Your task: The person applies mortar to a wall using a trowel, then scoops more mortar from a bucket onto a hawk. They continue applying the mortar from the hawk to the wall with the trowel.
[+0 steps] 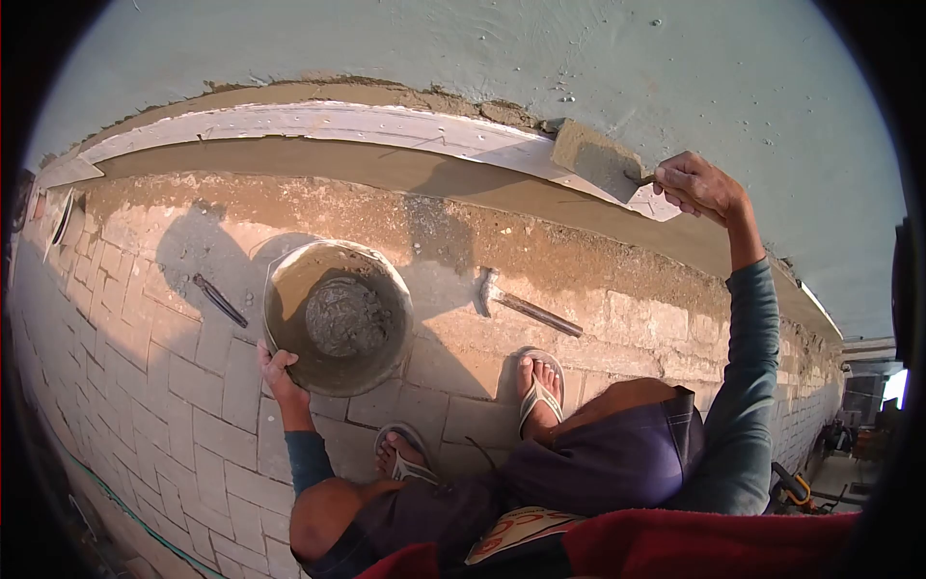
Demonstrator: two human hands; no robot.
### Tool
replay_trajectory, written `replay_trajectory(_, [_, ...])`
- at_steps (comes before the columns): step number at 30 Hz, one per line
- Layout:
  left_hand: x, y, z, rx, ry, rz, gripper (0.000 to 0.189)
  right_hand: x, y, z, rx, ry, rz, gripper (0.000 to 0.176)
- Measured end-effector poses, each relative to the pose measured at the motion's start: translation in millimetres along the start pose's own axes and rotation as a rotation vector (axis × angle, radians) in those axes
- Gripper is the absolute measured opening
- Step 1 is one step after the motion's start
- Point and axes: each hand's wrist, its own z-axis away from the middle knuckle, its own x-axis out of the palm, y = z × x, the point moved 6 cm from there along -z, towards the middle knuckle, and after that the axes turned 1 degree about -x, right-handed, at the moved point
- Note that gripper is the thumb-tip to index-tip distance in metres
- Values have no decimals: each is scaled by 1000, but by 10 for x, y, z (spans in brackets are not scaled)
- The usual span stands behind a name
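My right hand [699, 188] is closed round the handle of a trowel [600, 162]. Its broad blade is coated with grey-brown mortar and lies over the top edge of a long white board [386, 124] along the wall's foot. A rough line of mortar [502, 114] runs above the board. At the lower left, my left hand [280, 372] grips the rim of a bucket [287, 289]; part of its fingers is hidden behind the rim. Wet mortar [347, 317] sits in a heap at the bucket's bottom.
A hammer [531, 311] lies on the paving right of the bucket, and pincers [220, 300] lie left of it. My sandalled feet [540, 386] stand close by. The plastered wall [675, 77] rises beyond the board. A green hose [125, 507] runs along the lower left.
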Motion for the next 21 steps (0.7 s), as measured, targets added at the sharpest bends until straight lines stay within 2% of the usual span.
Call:
replay_trajectory(5, [21,14,15,6,8,-23,39,154,-153,-139,-36,25,-66,47])
replay_trajectory(9, [-103,-49,-55,12,-2,-38,40,121,-21,-173,-53,4,33,45])
replay_trajectory(12, [-32,-16,-33,27,-15,-25,40,-16,-49,137,-241,308,216,32])
replay_trajectory(13, [-7,-8,-18,23,-19,-9,40,6,-32,228,-239,312,233,32])
replay_trajectory(15, [-14,-1,-26,9,0,4,41,-53,-65,435,-249,533,418,29])
replay_trajectory(17, [-90,-35,-84,19,-21,0,43,-40,-100,472,-258,582,341,29])
replay_trajectory(19, [-87,-13,-71,8,0,-33,45,-97,-141,509,-375,824,326,28])
replay_trajectory(21, [-51,2,-46,-2,1,-32,44,-145,-175,404,-401,868,374,27])
